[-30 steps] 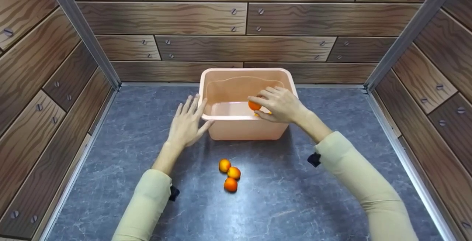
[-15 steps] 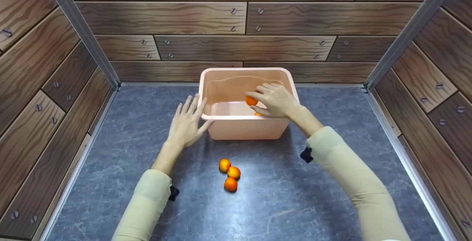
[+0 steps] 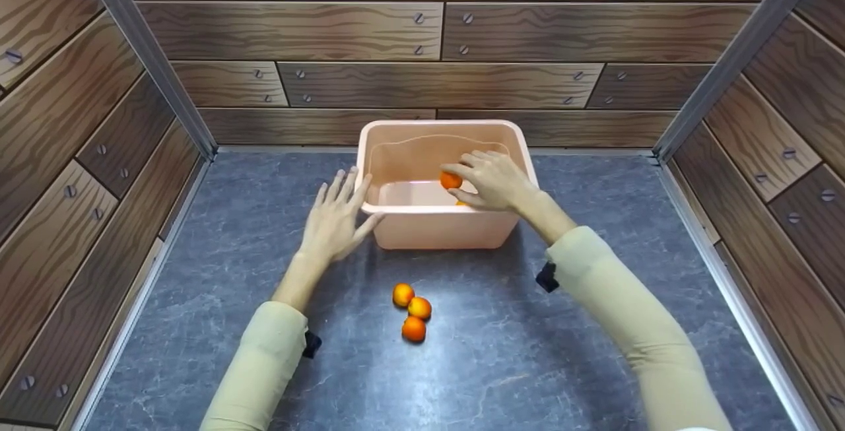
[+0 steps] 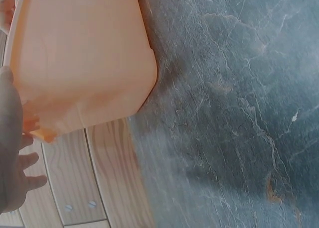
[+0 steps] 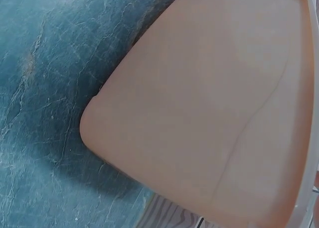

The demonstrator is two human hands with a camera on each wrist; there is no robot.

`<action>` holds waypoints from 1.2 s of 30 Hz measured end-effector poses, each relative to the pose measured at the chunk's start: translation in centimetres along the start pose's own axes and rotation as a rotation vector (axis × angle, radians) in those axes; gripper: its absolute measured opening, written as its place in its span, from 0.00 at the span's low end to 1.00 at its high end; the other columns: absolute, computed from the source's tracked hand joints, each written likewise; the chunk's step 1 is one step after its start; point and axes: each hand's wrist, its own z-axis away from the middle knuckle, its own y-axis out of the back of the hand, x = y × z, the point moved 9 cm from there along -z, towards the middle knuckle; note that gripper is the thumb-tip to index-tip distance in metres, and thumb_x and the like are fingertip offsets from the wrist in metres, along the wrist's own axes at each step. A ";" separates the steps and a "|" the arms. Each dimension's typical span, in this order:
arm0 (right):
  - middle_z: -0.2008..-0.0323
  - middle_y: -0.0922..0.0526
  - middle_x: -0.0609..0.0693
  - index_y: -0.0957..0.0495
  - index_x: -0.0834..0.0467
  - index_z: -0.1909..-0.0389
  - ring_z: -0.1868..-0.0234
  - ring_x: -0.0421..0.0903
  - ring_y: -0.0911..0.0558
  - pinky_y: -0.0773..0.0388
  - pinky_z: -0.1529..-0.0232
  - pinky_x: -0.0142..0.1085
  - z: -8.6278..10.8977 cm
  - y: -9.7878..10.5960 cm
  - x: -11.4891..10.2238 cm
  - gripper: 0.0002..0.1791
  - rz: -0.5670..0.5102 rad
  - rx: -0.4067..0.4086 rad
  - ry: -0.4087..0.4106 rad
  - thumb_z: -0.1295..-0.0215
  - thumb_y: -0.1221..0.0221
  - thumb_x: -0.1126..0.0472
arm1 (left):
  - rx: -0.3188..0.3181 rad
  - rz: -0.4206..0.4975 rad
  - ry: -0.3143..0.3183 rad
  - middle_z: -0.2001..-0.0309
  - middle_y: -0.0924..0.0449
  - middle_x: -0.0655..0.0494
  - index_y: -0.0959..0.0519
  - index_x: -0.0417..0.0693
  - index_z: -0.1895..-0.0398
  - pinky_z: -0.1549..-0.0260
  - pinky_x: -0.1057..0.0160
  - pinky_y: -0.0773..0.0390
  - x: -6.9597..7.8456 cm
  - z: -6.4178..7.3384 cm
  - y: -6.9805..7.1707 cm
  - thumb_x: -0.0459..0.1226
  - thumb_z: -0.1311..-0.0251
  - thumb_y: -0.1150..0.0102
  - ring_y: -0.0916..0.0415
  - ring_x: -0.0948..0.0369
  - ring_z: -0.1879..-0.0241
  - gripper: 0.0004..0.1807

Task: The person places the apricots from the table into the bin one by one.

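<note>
In the head view, my right hand (image 3: 496, 181) reaches over the right side of a peach-coloured plastic bin (image 3: 447, 231), pinching a small round orange fruit (image 3: 450, 181) between thumb and fingers inside the opening. A sliver of another orange fruit (image 3: 461, 203) shows under that hand; the rest is hidden. My left hand (image 3: 332, 223) lies at the bin's left rim, fingers spread, fingertips at the edge. Three more fruits (image 3: 419, 308) sit close together in front of the bin. The left wrist view catches fingers (image 4: 31, 161) beside the bin wall (image 4: 84, 63); the right wrist view mostly shows bin wall (image 5: 199, 103).
A dark grey marbled tabletop (image 3: 264, 200) carries everything. Wood-patterned panels (image 3: 370, 32) enclose it at the back and on both sides, with grey metal strips (image 3: 700, 65) along the corners. The bin stands near the back wall.
Over the first half second my right hand shifted slightly left and away from me inside the bin with the fruit. Since then it is nearly still. The left hand stays in place.
</note>
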 end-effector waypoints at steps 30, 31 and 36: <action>0.55 0.11 0.49 0.17 0.50 0.38 0.56 0.50 0.13 0.13 0.56 0.43 2.5 3.3 -7.2 0.26 0.076 0.092 0.232 0.33 0.33 0.44 | -0.001 -0.010 0.007 0.15 0.45 0.44 0.46 0.57 0.14 0.22 0.35 0.38 0.0 0.0 0.0 0.67 0.25 0.59 0.44 0.42 0.17 0.44; 0.55 0.11 0.49 0.17 0.50 0.38 0.55 0.50 0.13 0.13 0.56 0.44 2.7 3.3 -7.4 0.26 0.080 0.088 0.238 0.33 0.33 0.44 | -0.002 -0.006 0.007 0.15 0.45 0.44 0.46 0.57 0.14 0.22 0.35 0.38 0.0 0.0 0.0 0.67 0.25 0.59 0.44 0.42 0.17 0.44; 0.55 0.11 0.50 0.19 0.49 0.36 0.55 0.51 0.14 0.16 0.55 0.45 3.6 3.2 -8.7 0.28 0.087 0.086 0.264 0.34 0.33 0.43 | -0.007 0.004 0.007 0.15 0.45 0.44 0.46 0.57 0.14 0.21 0.35 0.39 0.0 -0.1 -0.1 0.68 0.25 0.59 0.45 0.42 0.16 0.44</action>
